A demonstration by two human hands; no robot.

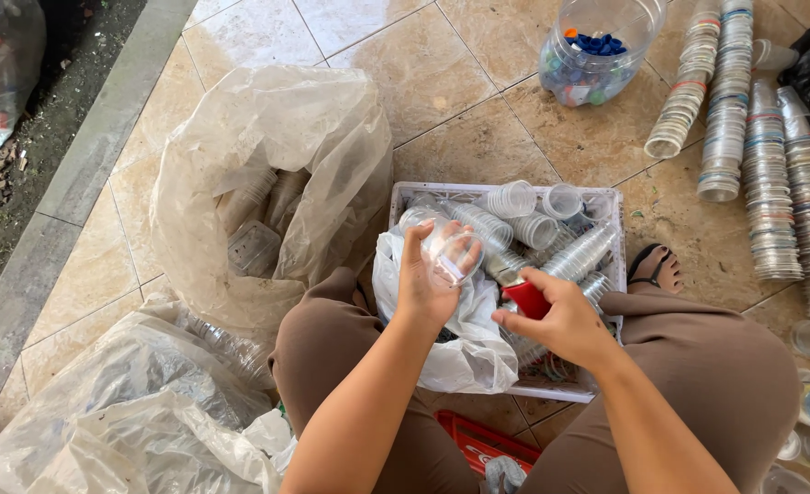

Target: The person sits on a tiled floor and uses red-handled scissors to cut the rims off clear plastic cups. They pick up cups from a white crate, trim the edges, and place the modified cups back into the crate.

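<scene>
Now, left hand (428, 279): raised over the near-left corner of the crate, fingers curled around a clear plastic cup (455, 256), which lies tilted on its side in the grip.
Right hand (565, 320): just right of the left hand, fingers closed around a small red tool (526, 299); only its red end shows past the thumb, pointing toward the cup.
Crate (606, 206): white and slotted, on the tiled floor between the person's knees, packed with clear plastic cups lying in short stacks.
White bag (464, 352): crumpled at the crate's near-left edge, under the left hand.
Large clear bag (268, 174): left of the crate, open, with more clear plastic pieces inside.
Cup stacks (771, 183): long rows lying on the tiles at far right.
Clear jar (597, 46): far side, above the crate, holding blue and mixed-colour caps.
Sandalled foot (654, 267): just right of the crate.
</scene>
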